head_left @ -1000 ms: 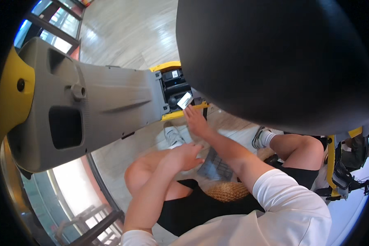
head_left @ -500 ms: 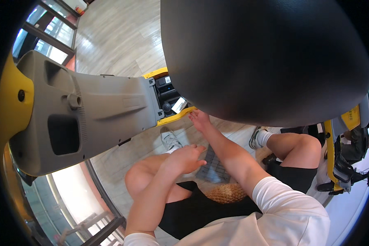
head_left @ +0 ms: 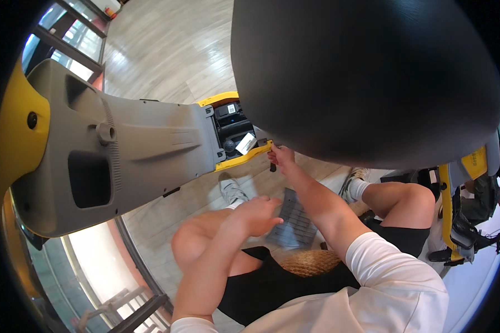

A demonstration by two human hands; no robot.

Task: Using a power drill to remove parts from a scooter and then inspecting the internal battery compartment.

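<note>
At far left we see a large grey machine housing [head_left: 133,150] with a yellow rim [head_left: 16,122], stretching right toward a black recess. Our left hand [head_left: 255,215] hovers above the bare knee, fingers loosely curled around nothing, beside a grey ribbed mat [head_left: 292,219] on the floor. In the recess a small white tag [head_left: 245,144] lies tilted, just left of a yellow edge strip [head_left: 244,157]. Our right hand [head_left: 280,157] reaches up to that strip's right end, fingers pinched on a small dark handle [head_left: 272,165]; what it joins is hard to make out. A big black rounded pad [head_left: 366,77] hides everything above the hand.
</note>
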